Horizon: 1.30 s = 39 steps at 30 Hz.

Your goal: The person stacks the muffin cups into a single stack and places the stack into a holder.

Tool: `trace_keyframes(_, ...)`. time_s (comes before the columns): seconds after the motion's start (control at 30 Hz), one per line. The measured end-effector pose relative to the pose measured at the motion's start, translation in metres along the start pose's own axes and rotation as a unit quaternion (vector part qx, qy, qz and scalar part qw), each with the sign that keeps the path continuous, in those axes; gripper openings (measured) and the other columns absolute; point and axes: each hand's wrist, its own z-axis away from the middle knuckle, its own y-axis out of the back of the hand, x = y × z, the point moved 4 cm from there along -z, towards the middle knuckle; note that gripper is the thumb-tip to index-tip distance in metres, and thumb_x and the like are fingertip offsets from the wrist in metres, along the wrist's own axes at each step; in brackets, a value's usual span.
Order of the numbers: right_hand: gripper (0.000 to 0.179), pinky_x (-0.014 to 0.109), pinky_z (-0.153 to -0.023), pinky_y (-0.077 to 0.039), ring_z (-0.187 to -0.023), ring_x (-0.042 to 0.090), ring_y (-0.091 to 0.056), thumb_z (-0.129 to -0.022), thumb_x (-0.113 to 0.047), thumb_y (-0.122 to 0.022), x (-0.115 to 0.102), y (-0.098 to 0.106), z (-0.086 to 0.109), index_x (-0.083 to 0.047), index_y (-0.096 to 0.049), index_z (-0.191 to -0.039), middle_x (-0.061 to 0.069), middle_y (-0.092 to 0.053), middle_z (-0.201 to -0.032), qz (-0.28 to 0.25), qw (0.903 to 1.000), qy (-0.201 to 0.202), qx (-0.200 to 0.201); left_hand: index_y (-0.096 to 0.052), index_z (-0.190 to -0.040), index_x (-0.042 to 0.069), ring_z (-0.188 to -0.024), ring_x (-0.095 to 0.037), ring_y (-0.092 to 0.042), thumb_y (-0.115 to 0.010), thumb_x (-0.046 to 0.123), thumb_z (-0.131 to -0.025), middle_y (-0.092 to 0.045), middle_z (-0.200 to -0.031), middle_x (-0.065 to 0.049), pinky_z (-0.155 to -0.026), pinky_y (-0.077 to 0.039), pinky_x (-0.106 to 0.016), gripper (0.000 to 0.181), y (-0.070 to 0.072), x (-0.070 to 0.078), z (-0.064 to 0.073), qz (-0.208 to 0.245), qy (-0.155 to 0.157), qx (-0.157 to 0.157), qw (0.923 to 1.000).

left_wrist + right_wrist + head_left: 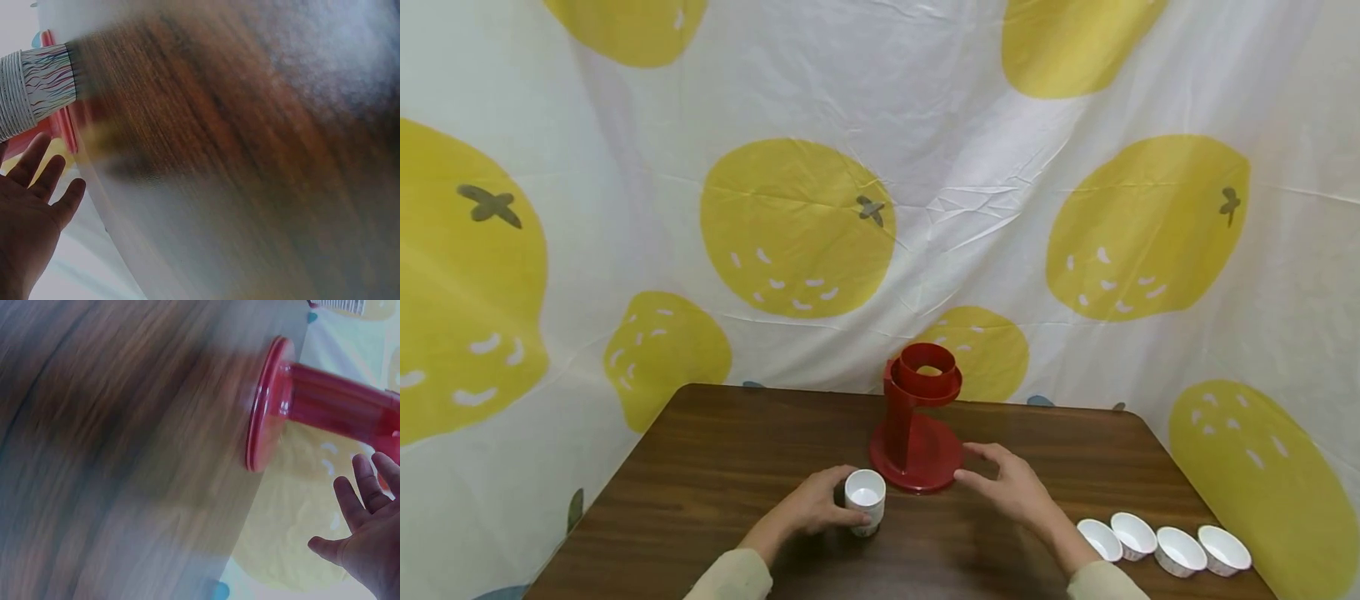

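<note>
A: Head view?
B: Left hand (820,502) holds a stack of white round patterned cups (867,500) between thumb and fingers, front-left of the glossy red stand with disc base (899,429). Right hand (1013,490): spread, just beside the stand (contact cannot be determined).
A: Left wrist view?
B: Stack at upper left; three fingers extend apart near it.
A: Right wrist view?
B: Fingers parted near the stand's upper end.

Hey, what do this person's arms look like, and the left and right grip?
The left grip and right grip are bare human hands; no gloves, rings or cables show. Each forearm is partly covered: a pale cream fabric left sleeve and a matching right sleeve, both looking plain and stopping short of the hand. The upper arms are out of view.
</note>
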Motion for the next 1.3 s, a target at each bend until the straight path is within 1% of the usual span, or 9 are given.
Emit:
trace_keyframes(0.23, 0.057, 0.055, -0.100, -0.041, -0.127, 0.033, -0.052, -0.090, -0.044, -0.072, 0.011, 0.020, 0.005, -0.008, -0.062, -0.132, 0.009, -0.062, -0.130, 0.008, 0.9999, 0.012, 0.002, -0.060, -0.127, 0.006, -0.107, -0.022, -0.059, -0.085, 0.034, -0.078, -0.065, -0.113, 0.001, -0.094, -0.046, -0.046, 0.062, 0.000, 0.000, 0.000, 0.000, 0.000, -0.002, 1.0000)
trace_keyframes(0.5, 0.056, 0.058, -0.098, -0.042, -0.128, 0.037, -0.050, -0.092, -0.044, -0.069, 0.024, 0.042, 0.014, -0.009, -0.060, -0.134, 0.013, -0.060, -0.133, 0.021, 0.9998, 0.002, 0.000, -0.060, -0.127, 0.007, -0.107, -0.022, -0.059, -0.086, 0.034, -0.077, -0.065, -0.112, 0.002, -0.094, -0.046, -0.046, 0.062, 0.001, 0.002, 0.001, 0.004, 0.003, 0.003, 1.0000)
trace_keyframes(0.6, 0.055, 0.056, -0.096, -0.044, -0.125, 0.037, -0.051, -0.092, -0.043, -0.069, 0.029, 0.050, 0.018, -0.009, -0.060, -0.134, 0.013, -0.060, -0.133, 0.032, 0.9995, -0.002, 0.002, -0.060, -0.127, 0.008, -0.107, -0.021, -0.059, -0.086, 0.036, -0.077, -0.065, -0.112, 0.003, -0.094, -0.046, -0.046, 0.062, 0.001, 0.003, 0.001, -0.004, 0.002, 0.005, 1.0000)
trace_keyframes(0.73, 0.055, 0.054, -0.094, -0.045, -0.123, 0.038, -0.052, -0.092, -0.043, -0.069, 0.038, 0.058, 0.025, -0.009, -0.060, -0.135, 0.015, -0.058, -0.135, 0.048, 0.9988, -0.013, -0.004, -0.060, -0.127, 0.008, -0.107, -0.021, -0.060, -0.086, 0.037, -0.077, -0.065, -0.112, 0.003, -0.094, -0.046, -0.045, 0.063, 0.001, 0.003, 0.002, -0.013, -0.001, 0.005, 0.9999)
trace_keyframes(1.03, 0.064, 0.060, -0.094, -0.043, -0.127, 0.047, -0.046, -0.093, -0.047, -0.067, 0.065, 0.080, 0.042, -0.005, -0.054, -0.139, 0.022, -0.052, -0.141, 0.050, 0.9967, -0.051, -0.038, -0.060, -0.127, 0.007, -0.107, -0.022, -0.059, -0.085, 0.037, -0.077, -0.065, -0.112, 0.002, -0.094, -0.046, -0.046, 0.063, 0.000, 0.002, 0.000, -0.013, 0.003, 0.000, 0.9999)
trace_keyframes(1.07, 0.065, 0.061, -0.094, -0.043, -0.129, 0.049, -0.043, -0.093, -0.047, -0.066, 0.068, 0.083, 0.044, -0.004, -0.054, -0.139, 0.023, -0.052, -0.141, 0.052, 0.9965, -0.052, -0.040, -0.060, -0.127, 0.007, -0.107, -0.022, -0.059, -0.085, 0.036, -0.077, -0.065, -0.112, 0.002, -0.094, -0.046, -0.046, 0.063, 0.000, 0.001, 0.000, -0.012, 0.004, -0.001, 0.9999)
trace_keyframes(1.2, 0.064, 0.063, -0.093, -0.042, -0.129, 0.052, -0.042, -0.094, -0.045, -0.066, 0.079, 0.095, 0.051, -0.002, -0.053, -0.139, 0.025, -0.052, -0.140, 0.060, 0.9954, -0.059, -0.045, -0.060, -0.126, 0.007, -0.107, -0.022, -0.059, -0.085, 0.036, -0.077, -0.065, -0.111, 0.002, -0.093, -0.046, -0.045, 0.062, 0.001, 0.001, 0.000, -0.010, 0.005, -0.001, 0.9999)
trace_keyframes(1.3, 0.065, 0.064, -0.092, -0.041, -0.130, 0.054, -0.039, -0.094, -0.044, -0.066, 0.086, 0.103, 0.057, -0.001, -0.051, -0.141, 0.026, -0.050, -0.141, 0.058, 0.9937, -0.077, -0.058, -0.060, -0.126, 0.007, -0.106, -0.022, -0.060, -0.085, 0.037, -0.077, -0.065, -0.111, 0.002, -0.093, -0.046, -0.045, 0.063, 0.001, 0.001, 0.000, -0.011, 0.003, 0.000, 0.9999)
